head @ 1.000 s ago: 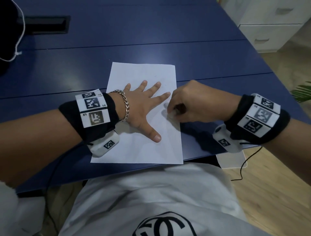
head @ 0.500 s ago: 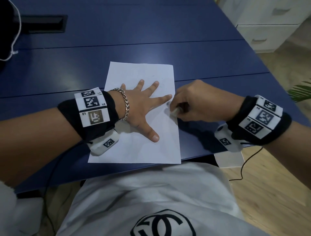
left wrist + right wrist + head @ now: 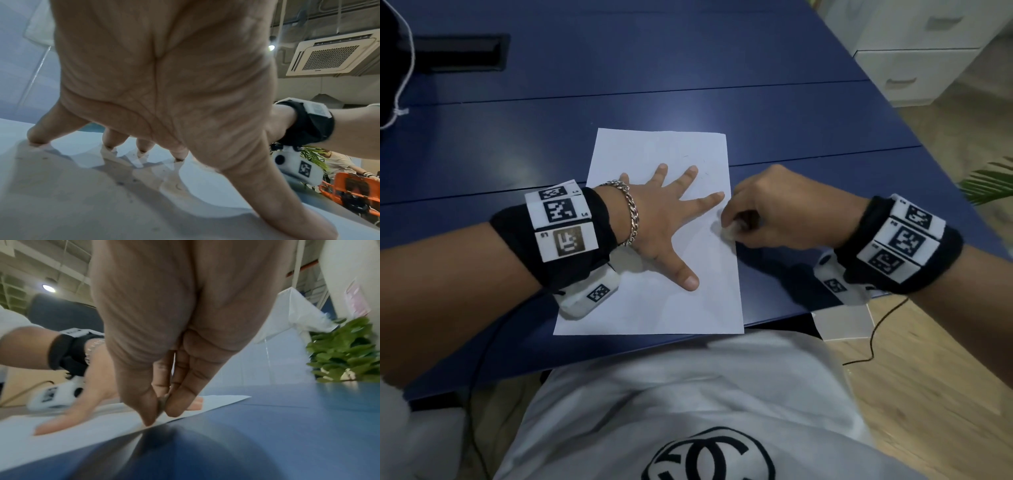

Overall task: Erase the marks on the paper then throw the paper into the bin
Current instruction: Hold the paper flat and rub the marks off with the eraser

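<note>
White paper [image 3: 654, 308] is lying flat in portrait near the front edge of the blue table [image 3: 722, 75], center of the head view, bottom edge closest to the person. Faint pencil marks [image 3: 703, 164] are showing in its upper right part; too faint to read. Left hand [image 3: 654, 222] is pressing on the middle of the sheet, fingers straight and spread, tips down in the left wrist view [image 3: 39, 138]. Right hand [image 3: 767, 209] is sitting at the paper's right edge, fingers curled and pinching a small white eraser [image 3: 729, 231] against the sheet. In the right wrist view the eraser is barely showing between thumb and fingers [image 3: 179, 402], blurred.

White shirt [image 3: 688, 394] is filling the lower frame. Wristbands with markers are sitting on both wrists, a chain bracelet [image 3: 631, 212] on the left. Farther back, a dark slot [image 3: 462, 51] is sitting in the table at upper left, white drawers [image 3: 914, 65] at upper right, plant leaves [image 3: 989, 185] cut off at the right edge.
</note>
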### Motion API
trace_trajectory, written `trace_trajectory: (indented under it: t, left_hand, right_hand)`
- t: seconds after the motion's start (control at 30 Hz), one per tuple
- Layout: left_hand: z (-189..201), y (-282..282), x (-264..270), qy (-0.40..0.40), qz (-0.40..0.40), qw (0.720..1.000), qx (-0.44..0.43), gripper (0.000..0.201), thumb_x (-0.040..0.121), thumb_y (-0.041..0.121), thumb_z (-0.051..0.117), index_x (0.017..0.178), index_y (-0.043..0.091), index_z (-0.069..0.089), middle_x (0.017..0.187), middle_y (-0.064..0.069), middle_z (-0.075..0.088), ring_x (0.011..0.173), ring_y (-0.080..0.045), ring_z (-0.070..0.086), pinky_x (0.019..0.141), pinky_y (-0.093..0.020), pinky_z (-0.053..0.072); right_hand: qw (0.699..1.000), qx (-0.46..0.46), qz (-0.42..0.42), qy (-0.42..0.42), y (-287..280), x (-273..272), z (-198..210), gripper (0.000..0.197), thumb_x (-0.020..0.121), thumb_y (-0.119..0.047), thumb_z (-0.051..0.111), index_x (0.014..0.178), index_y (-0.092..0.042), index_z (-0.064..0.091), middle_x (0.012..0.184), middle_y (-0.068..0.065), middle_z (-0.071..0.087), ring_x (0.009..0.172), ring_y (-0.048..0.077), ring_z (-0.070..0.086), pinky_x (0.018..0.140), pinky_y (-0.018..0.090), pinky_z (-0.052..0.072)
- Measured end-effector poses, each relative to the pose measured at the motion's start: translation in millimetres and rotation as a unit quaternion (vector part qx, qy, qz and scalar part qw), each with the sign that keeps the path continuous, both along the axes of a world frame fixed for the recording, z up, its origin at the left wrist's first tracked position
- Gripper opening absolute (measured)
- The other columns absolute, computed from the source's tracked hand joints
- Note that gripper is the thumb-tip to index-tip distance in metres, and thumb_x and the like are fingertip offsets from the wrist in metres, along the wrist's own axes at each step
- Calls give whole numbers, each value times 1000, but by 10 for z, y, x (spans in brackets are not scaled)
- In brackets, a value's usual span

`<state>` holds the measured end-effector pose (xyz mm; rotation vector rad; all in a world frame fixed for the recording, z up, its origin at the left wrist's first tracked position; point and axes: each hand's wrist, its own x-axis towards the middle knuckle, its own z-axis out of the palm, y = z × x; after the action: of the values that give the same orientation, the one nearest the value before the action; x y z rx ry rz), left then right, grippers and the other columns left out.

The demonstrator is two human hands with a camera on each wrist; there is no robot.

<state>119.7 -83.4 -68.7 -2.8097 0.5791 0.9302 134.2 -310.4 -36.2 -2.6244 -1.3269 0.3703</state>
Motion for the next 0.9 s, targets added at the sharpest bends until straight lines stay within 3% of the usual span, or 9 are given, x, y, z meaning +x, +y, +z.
trace_trajectory:
  t: [0.17, 0.3, 0.47, 0.67, 0.9]
  left_hand:
    - [13, 10, -6, 3, 1, 1000, 4, 148, 37, 109, 58, 142, 65, -37, 165, 7, -43, 157, -43, -25, 114, -84, 13]
    - [17, 4, -6, 1, 2, 1000, -1, 147, 38, 108, 59, 142, 66, -36, 165, 7, -42, 157, -43, -25, 114, -83, 13]
    - [21, -13, -10, 5, 5, 1000, 5, 148, 40, 107, 60, 145, 64, -35, 165, 7, -43, 157, -43, -24, 114, -83, 14]
    - [49, -9, -21, 1, 9, 1000, 7, 148, 39, 109, 57, 145, 63, -36, 165, 6, -42, 157, -43, -23, 114, -83, 16]
    - [66, 10, -211, -45, 42, 996, 64, 149, 39, 115, 40, 151, 52, -35, 172, -14, -25, 158, -49, -8, 117, -79, -3]
  right_hand:
    - [998, -18, 51, 25, 34, -228, -34, 13, 88, -24, 68, 95, -25, 78, 86, -6, 70, 70, 13, 63, 67, 34, 55]
    - [1000, -8, 9, 13, -24, -64, 26, 6, 89, -23, 72, 92, -24, 78, 81, -9, 70, 67, 9, 63, 69, 33, 56]
    - [998, -28, 52, 21, 52, -337, -72, 16, 86, -28, 59, 88, -24, 75, 81, -5, 66, 68, 17, 63, 65, 38, 55]
    - [1000, 9, -5, 3, -32, -140, 5, 9, 88, -22, 69, 90, -26, 77, 79, -11, 68, 67, 9, 62, 69, 33, 56]
    - [999, -6, -35, -12, 26, -118, -13, 17, 90, -20, 67, 100, -23, 80, 89, -7, 70, 76, 16, 65, 74, 39, 58]
